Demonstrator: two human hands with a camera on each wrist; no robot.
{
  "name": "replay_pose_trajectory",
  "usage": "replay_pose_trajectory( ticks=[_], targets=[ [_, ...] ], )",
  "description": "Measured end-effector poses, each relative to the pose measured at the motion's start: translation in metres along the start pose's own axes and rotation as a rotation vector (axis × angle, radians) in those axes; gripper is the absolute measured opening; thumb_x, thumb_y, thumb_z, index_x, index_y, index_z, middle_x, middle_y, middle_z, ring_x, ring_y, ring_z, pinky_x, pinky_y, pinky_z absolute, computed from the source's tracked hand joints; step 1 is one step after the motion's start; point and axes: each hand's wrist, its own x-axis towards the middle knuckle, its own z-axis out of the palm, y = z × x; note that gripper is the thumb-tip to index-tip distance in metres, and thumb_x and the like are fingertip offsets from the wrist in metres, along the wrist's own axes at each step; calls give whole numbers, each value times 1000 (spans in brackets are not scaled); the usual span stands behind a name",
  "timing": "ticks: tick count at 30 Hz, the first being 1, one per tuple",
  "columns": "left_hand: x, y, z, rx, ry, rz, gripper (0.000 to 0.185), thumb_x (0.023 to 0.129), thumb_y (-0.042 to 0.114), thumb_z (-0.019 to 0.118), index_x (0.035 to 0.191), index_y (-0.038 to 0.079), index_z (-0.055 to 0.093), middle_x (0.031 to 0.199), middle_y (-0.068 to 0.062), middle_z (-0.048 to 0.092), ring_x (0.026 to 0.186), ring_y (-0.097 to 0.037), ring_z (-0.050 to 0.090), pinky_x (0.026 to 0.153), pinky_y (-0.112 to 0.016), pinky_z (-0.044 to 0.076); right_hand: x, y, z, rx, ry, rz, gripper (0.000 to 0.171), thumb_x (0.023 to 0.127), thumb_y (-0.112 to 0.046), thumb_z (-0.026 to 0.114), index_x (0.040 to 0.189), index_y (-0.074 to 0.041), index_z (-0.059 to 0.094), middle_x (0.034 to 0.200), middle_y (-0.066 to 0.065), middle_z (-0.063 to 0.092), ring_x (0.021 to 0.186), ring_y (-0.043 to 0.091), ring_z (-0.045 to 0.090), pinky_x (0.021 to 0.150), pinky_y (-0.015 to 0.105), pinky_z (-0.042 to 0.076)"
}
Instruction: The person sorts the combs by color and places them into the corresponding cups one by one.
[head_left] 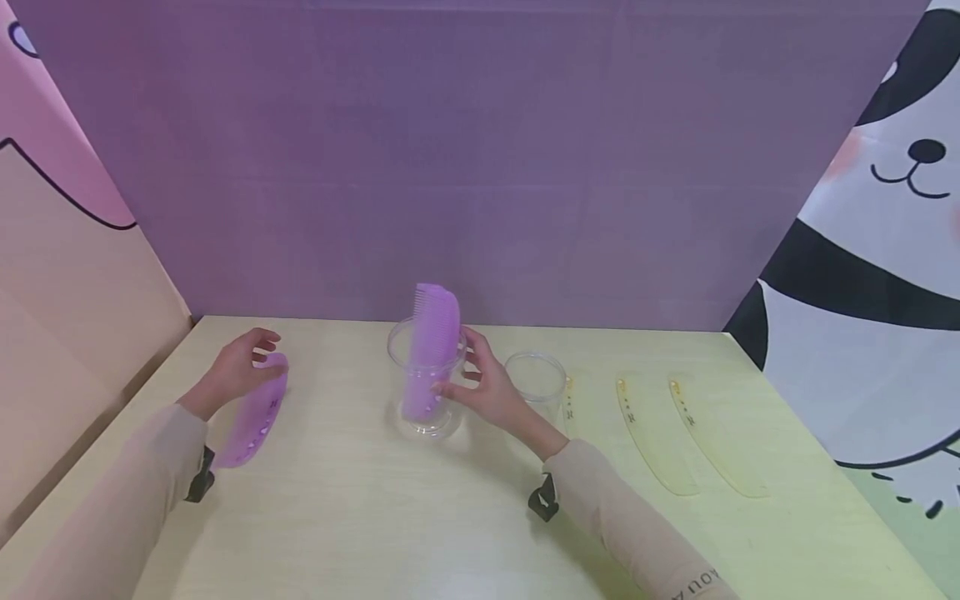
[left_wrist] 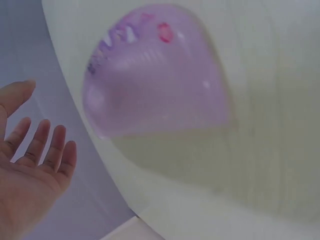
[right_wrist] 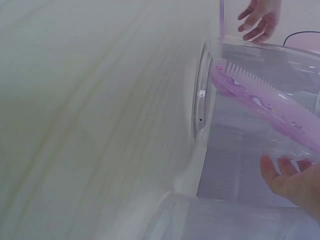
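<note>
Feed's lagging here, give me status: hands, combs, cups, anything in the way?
Left hand open beside flat purple comb. Right hand open against clear cup, second purple comb standing inside. Empty cup close behind right hand; yellow combs off right.

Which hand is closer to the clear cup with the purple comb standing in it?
Right. The right hand touches the side of the cup that holds the upright purple comb. The left hand is far off to the left, by another purple comb on the table.
</note>
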Motion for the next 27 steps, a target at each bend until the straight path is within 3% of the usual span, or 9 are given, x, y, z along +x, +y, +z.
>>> replay_pose_trajectory(
  ticks=[10, 16, 23, 27],
  targets=[
    [-8, -13, 3, 21, -62, -104, 54, 83, 13, 63, 123, -14, 37, 117, -38, 45, 102, -50, 50, 85, -56, 46, -4, -28, 0, -3, -23, 26, 80, 78, -4, 69, 142, -5, 21, 143, 16, 32, 128, 38, 38, 98, 54, 40],
    [-11, -18, 5, 61, -70, -146, 59, 84, 17, 63, 124, -14, 34, 119, -39, 43, 106, -50, 45, 84, -58, 45, -6, -32, 0, 7, -25, 23, 80, 78, -2, 69, 141, -4, 21, 143, 18, 31, 128, 39, 37, 99, 57, 38],
    [-14, -16, 6, 59, -137, -230, 67, 85, 26, 63, 127, -13, 28, 122, -42, 38, 105, -52, 45, 82, -59, 46, -6, -31, 0, 9, -22, 27, 79, 78, -3, 69, 141, -4, 21, 143, 19, 31, 128, 40, 36, 99, 58, 37],
    [-13, -15, 7, 55, -157, -244, 69, 84, 26, 63, 128, -12, 26, 121, -42, 37, 104, -52, 46, 82, -59, 46, -7, -31, -1, 5, -20, 30, 79, 78, -3, 69, 141, -4, 21, 143, 19, 31, 128, 39, 36, 99, 58, 37]
  ],
)
